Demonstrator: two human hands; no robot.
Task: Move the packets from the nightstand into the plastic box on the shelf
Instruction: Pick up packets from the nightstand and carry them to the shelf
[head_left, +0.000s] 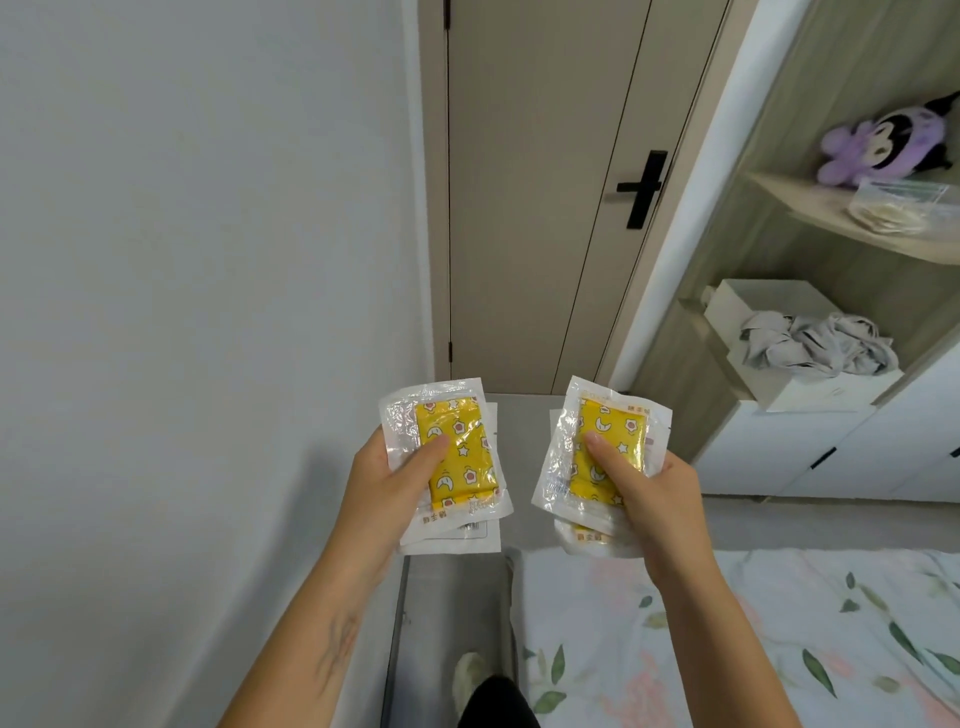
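My left hand (387, 486) grips a small stack of clear packets (457, 452), each with a yellow star-and-moon pouch inside, thumb pressed on the top one. My right hand (652, 491) holds a second stack of the same packets (605, 447), thumb on top. Both stacks are raised in front of me, side by side, over the grey floor. On the shelf at the upper right stands a clear plastic box (904, 205) with pale contents. The nightstand is out of view.
A beige door (545, 197) with a black handle is straight ahead. The shelf unit (810, 249) at right holds a purple plush toy (883, 140) and a white bin with grey cloth (810, 338). A floral bed (727, 639) lies at lower right, a white wall on the left.
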